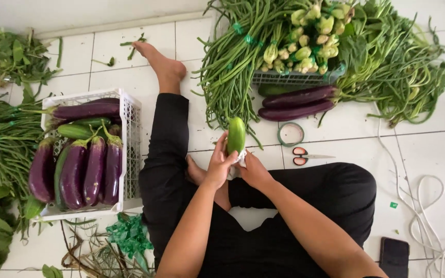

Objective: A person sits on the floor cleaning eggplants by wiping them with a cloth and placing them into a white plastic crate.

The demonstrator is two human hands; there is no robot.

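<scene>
— Inspector: Report the hands.

— Operator: I see the left hand (219,163) with its grip wrapped around a green cucumber (236,135), held upright above the lap. The right hand (253,170) pinches something white at the cucumber's base; I cannot tell what it is.

— Inspector: Surroundings?

— Operator: Red-handled scissors (301,156) and a tape roll (290,134) lie on the floor just beside. A white crate (130,149) of eggplants (93,172) stands left.

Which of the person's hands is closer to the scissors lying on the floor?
The right. The right hand is just left of the scissors, low on the cucumber. The left hand grips the cucumber's far side, farther from them.
</scene>
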